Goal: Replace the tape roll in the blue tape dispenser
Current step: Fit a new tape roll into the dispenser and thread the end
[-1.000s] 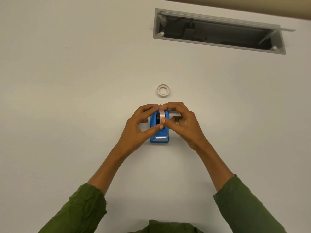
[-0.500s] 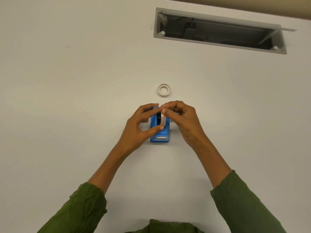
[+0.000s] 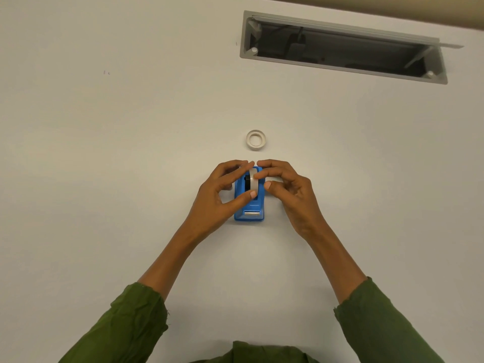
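The blue tape dispenser stands on the white table, its metal cutter facing me. A white tape roll on a black hub sits upright in its slot. My left hand pinches the roll, thumb on the near side and fingers at the far top. My right hand has a fingertip on the roll's right face; its thumb hovers beside the dispenser. A second white ring, a tape roll or core, lies flat just beyond the dispenser.
A long rectangular cable hatch is open in the table at the far right. Green sleeves cover both forearms at the bottom of the view.
The roll has settled lower into the dispenser slot. My right hand has loosened, its thumb coming off the roll and moving to the right side.
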Motion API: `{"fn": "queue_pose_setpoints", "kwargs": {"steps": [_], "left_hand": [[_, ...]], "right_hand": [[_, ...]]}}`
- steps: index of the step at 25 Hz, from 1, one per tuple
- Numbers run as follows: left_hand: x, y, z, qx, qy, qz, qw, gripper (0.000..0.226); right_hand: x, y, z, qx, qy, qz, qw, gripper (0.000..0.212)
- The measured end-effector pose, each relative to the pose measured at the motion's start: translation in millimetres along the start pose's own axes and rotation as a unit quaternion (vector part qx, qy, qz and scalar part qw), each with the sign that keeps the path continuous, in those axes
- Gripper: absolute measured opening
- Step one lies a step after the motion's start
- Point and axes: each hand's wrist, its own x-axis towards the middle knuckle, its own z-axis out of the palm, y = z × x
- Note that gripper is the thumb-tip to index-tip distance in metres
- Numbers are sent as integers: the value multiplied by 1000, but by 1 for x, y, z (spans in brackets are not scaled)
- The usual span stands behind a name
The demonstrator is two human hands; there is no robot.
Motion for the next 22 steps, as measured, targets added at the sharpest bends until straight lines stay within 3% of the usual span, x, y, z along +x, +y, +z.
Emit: {"fn": "queue_pose_setpoints", "kwargs": {"steps": [11,16,22], "left_hand": [[-2,-2,-2,-8,-12,11,1000,54],[-1,-3,-2,-6,-11,16,1000,54],[1,-5,-2,-4,-10,13,1000,52]], "right_hand": [[6,-2,-1,-70,-3,0,998,26],[6,1,-2,-79,-32,-4,996,35],[9,1,4,-58,6,22,998,30]]}}
